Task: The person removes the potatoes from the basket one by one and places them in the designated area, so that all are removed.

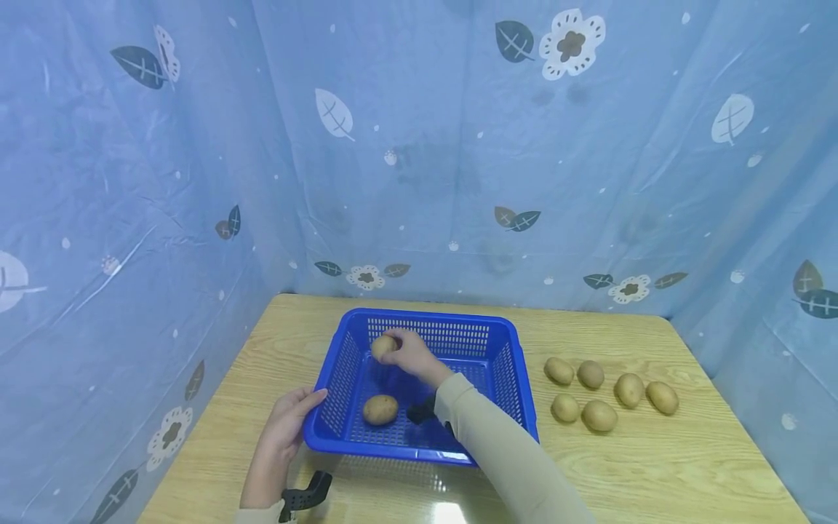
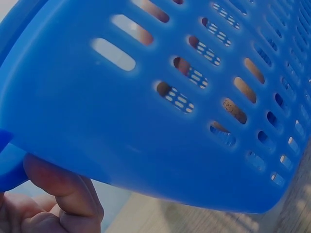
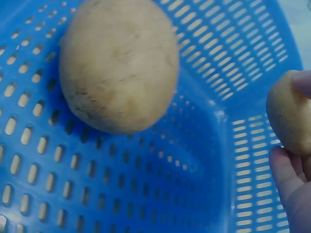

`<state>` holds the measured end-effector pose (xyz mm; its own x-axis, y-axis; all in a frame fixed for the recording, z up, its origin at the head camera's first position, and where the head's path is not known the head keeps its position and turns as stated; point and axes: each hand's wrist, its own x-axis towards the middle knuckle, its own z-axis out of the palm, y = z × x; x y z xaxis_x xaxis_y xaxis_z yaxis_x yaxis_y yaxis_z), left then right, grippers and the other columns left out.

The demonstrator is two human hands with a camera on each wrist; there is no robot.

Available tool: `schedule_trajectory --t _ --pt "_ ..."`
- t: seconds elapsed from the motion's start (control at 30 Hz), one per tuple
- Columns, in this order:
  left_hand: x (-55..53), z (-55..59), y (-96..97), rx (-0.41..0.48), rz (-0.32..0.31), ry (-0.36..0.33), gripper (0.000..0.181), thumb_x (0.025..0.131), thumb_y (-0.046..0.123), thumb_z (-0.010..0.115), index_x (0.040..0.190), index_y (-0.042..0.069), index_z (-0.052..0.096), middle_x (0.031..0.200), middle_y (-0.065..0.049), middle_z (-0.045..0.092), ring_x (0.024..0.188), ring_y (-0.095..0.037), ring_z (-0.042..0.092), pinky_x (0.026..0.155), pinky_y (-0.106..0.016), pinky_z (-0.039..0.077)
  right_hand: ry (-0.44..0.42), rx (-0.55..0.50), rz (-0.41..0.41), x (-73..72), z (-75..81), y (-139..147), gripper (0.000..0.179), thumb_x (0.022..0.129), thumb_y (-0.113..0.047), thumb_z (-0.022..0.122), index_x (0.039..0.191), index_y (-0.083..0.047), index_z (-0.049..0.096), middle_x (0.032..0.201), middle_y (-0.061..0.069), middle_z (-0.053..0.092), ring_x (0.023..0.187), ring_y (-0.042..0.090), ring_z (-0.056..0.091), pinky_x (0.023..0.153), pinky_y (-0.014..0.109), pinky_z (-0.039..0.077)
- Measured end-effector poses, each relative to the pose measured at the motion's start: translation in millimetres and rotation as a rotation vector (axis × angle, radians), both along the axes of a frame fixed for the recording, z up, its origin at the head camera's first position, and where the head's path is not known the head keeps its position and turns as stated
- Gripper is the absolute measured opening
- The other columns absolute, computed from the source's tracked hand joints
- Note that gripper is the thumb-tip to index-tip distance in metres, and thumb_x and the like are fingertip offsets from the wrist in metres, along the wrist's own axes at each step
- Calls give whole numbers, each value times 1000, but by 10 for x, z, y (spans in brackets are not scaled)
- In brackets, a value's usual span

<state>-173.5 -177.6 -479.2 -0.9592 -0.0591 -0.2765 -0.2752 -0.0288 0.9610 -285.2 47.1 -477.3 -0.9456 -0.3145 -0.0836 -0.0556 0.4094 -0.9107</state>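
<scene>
A blue plastic basket [image 1: 428,455] with slotted walls stands on the wooden table. My right hand [image 1: 414,356] reaches inside it and grips a potato [image 1: 382,347] near the back left corner; the right wrist view shows the fingers and thumb round this held potato [image 3: 286,114]. Another potato [image 1: 380,410] lies on the basket floor toward the front left. With thumb and curled fingers, my left hand [image 1: 288,418] holds the basket's left rim. In the left wrist view, the left hand's fingers [image 2: 63,189] curl beneath the rim beside the slotted wall [image 2: 121,126].
Several potatoes [image 1: 599,415] lie loose on the table [image 1: 707,466] to the right of the basket. A blue curtain [image 1: 419,182] printed with leaves and flowers hangs behind the table and along both sides. Black wrist mounts [image 1: 308,496] show on the arms.
</scene>
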Motion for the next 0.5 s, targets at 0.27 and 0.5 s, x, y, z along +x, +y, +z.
schedule_trajectory --t 0.27,0.5 --pt "-5 6 -10 3 -6 -14 45 95 24 56 123 -11 49 104 -18 68 93 -27 69 80 -37 58 23 -47 -7 17 168 112 61 81 -13 71 136 -6 48 127 12 55 110 27 55 83 36 53" --pt "-16 25 -10 13 -19 -8 43 95 22 55 121 -12 49 104 -18 68 92 -27 69 79 -36 58 33 -74 -18 21 265 237 59 83 -15 71 137 -8 48 129 10 55 112 27 55 82 35 55"
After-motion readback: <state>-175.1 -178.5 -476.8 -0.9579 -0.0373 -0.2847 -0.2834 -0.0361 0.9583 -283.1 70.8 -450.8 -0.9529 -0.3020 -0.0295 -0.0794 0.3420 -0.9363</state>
